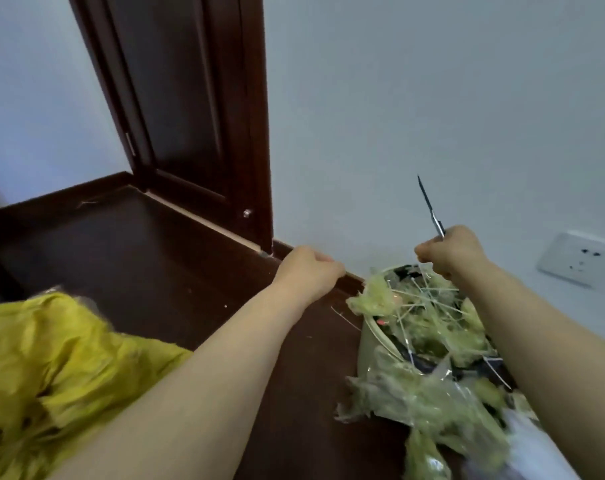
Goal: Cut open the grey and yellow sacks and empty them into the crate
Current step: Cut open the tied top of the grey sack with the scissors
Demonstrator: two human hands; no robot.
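Observation:
A crumpled yellow sack [51, 368] lies on the dark floor at the lower left. My right hand [450, 252] grips closed scissors [429, 206], blades pointing up and away. It hovers over a pale round bin [370, 341] stuffed with greenish torn plastic and thin white strands [429, 327]. My left hand [306, 271] is curled into a fist above the floor, between the sack and the bin; a thin strand may be pinched in it, too fine to tell. No grey sack or crate can be made out.
A dark wooden door [190, 116] stands at the back, with dark skirting along the white wall. A wall socket [581, 259] sits low at the right. Dark wooden floor [138, 258] stretches between sack and door.

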